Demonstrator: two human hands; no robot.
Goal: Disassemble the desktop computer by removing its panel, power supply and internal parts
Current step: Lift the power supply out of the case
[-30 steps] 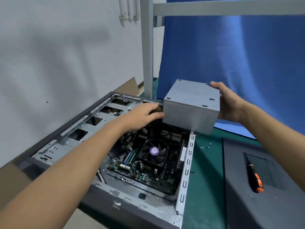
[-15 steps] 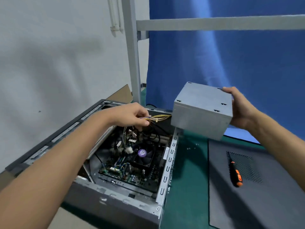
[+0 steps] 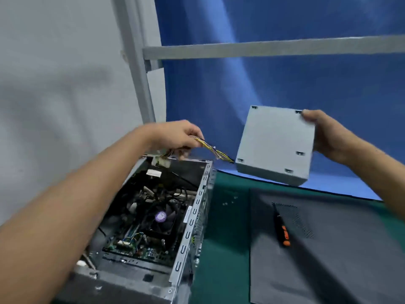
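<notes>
The grey power supply (image 3: 276, 143) hangs in the air to the right of the open computer case (image 3: 192, 218). My right hand (image 3: 324, 134) grips its upper right corner. A bundle of yellow and black cables (image 3: 214, 152) runs from the box's lower left corner to my left hand (image 3: 177, 134), which holds it above the case's far end. White connectors (image 3: 162, 161) dangle under that hand. Inside the case I see the motherboard (image 3: 135, 244) and a fan with a purple sticker (image 3: 161, 216).
The removed dark side panel (image 3: 328, 260) lies on the green mat (image 3: 221, 238) at the right, with an orange and black screwdriver (image 3: 282, 231) on it. Small screws (image 3: 228, 201) sit on the mat. A grey metal frame (image 3: 263, 49) and blue cloth (image 3: 285, 84) stand behind.
The power supply has been lifted up and to the right, away from the case. My left hand went from the box's side to holding the cable bundle, now raised clear.
</notes>
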